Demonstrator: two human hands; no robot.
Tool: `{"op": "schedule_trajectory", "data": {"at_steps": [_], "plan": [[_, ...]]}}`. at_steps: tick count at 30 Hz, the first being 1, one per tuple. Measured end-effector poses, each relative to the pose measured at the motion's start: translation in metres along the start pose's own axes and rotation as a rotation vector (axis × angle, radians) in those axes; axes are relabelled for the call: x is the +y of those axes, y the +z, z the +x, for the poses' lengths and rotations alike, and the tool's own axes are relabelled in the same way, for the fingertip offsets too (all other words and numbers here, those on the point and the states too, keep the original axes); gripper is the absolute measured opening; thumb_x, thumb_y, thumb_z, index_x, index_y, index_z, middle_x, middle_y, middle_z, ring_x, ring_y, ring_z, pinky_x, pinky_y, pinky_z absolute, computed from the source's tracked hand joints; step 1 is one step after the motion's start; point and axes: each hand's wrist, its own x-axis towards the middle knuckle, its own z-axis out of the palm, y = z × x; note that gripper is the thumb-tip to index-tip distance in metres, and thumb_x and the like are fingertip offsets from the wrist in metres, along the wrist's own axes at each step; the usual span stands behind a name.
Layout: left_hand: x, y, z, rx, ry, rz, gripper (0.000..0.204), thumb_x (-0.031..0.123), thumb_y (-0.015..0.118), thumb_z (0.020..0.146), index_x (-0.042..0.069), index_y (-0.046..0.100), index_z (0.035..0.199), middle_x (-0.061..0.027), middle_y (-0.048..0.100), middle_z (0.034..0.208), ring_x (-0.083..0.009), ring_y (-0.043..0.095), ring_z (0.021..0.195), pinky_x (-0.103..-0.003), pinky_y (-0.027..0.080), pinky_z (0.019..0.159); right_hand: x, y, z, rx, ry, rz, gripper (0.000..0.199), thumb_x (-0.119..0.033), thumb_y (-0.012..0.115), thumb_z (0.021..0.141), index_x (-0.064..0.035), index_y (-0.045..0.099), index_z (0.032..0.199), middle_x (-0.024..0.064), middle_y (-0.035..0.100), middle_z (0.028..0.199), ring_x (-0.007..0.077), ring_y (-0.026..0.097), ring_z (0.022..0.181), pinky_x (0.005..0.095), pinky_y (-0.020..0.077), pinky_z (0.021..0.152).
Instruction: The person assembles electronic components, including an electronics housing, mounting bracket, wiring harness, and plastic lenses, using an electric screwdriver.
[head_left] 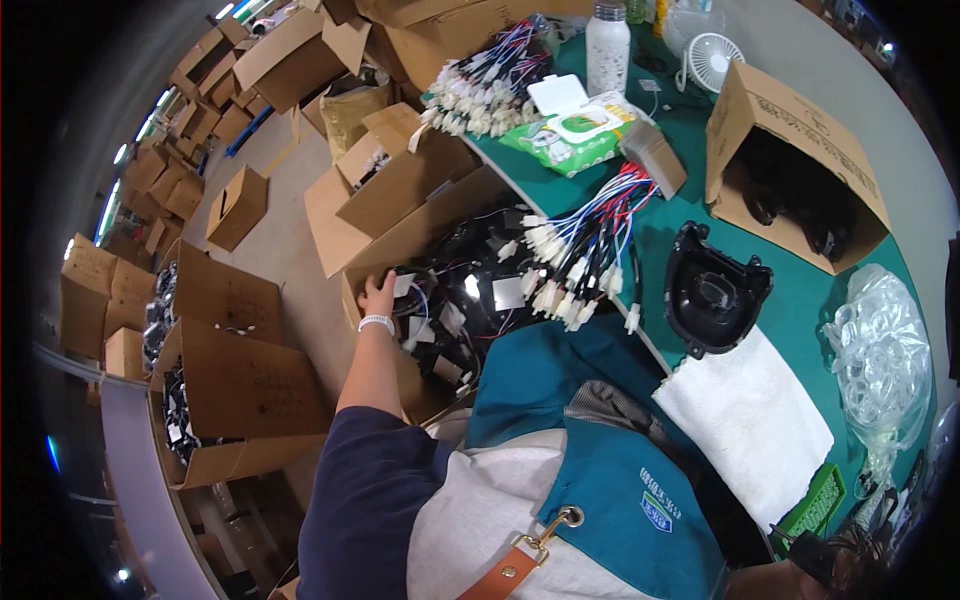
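Observation:
My left hand (377, 296), with a white band at the wrist, is at the left rim of an open cardboard box (372, 246). Its fingers are curled over the rim. Inside the box lie several glossy black plastic parts (470, 285) with wires and white labels. My right hand is out of sight; only a bit of skin shows at the lower right edge, beside something dark. On the green table (655, 235) to the right, a black plastic housing (715, 290) rests by a white cloth (750, 420). A bundle of wires with white connectors (575, 265) hangs over the table's edge.
A second wire bundle (485, 95), a green wipes pack (575, 135), a white bottle (608, 50) and a small fan (712, 62) stand farther back. At right are a box with black parts (800, 165) and a clear plastic bag (880, 350). Filled cartons (240, 390) stand at left.

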Motion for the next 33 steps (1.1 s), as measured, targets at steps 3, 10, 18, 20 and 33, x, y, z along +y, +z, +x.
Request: {"op": "schedule_trajectory", "data": {"at_steps": [3, 10, 18, 20, 33], "plan": [[0.056, 0.005, -0.019, 0.299, 0.442, -0.296, 0.062, 0.033, 0.071, 0.084, 0.003, 0.049, 0.133, -0.0266, 0.034, 0.140, -0.0397, 0.035, 0.130, -0.045, 0.030, 0.111, 0.009, 0.006, 0.003, 0.065, -0.015, -0.060, 0.061, -0.041, 0.069, 0.087, -0.0085, 0.044, 0.132, 0.0026, 0.054, 0.072, 0.0134, 0.051, 0.060, 0.0251, 0.0406, 0.052], [0.263, -0.084, -0.292, -0.528, 1.817, -0.291, 0.038, 0.026, 0.075, 0.067, 0.008, 0.066, 0.099, -0.0094, 0.060, 0.104, -0.0301, 0.053, 0.105, -0.043, 0.041, 0.092, 0.011, -0.006, -0.017, 0.405, -0.125, 0.000, 0.039, -0.015, 0.074, 0.077, -0.0026, 0.047, 0.104, 0.0045, 0.058, 0.066, 0.0096, 0.052, 0.043, 0.0205, 0.0452, 0.040], [0.254, -0.022, -0.382, -0.525, 2.142, -0.178, 0.023, 0.014, 0.061, 0.074, 0.006, 0.059, 0.097, -0.0055, 0.053, 0.090, -0.0224, 0.054, 0.084, -0.034, 0.044, 0.076, 0.008, -0.003, -0.023, 0.342, -0.214, -0.106, 0.058, -0.013, 0.082, 0.071, -0.0040, 0.042, 0.112, 0.0021, 0.050, 0.071, 0.0091, 0.050, 0.052, 0.0194, 0.0443, 0.050], [0.257, -0.027, -0.393, -0.559, 2.194, -0.248, 0.018, 0.012, 0.057, 0.075, 0.005, 0.058, 0.092, -0.0051, 0.052, 0.086, -0.0217, 0.053, 0.079, -0.033, 0.044, 0.072, -0.001, -0.022, -0.033, 0.183, -0.137, -0.010, 0.059, -0.012, 0.083, 0.071, -0.0042, 0.041, 0.112, 0.0015, 0.048, 0.069, 0.0093, 0.050, 0.055, 0.0195, 0.0432, 0.052], [0.242, -0.073, -0.451, -1.051, 2.394, -0.420, 0.053, 0.029, 0.064, 0.076, 0.007, 0.053, 0.123, -0.0155, 0.050, 0.130, -0.0342, 0.045, 0.121, -0.043, 0.035, 0.098, -0.011, -0.035, -0.039, 0.185, -0.154, -0.015, 0.051, -0.016, 0.078, 0.079, -0.0011, 0.043, 0.112, 0.0041, 0.051, 0.063, 0.0131, 0.051, 0.050, 0.0219, 0.0442, 0.049]]}}
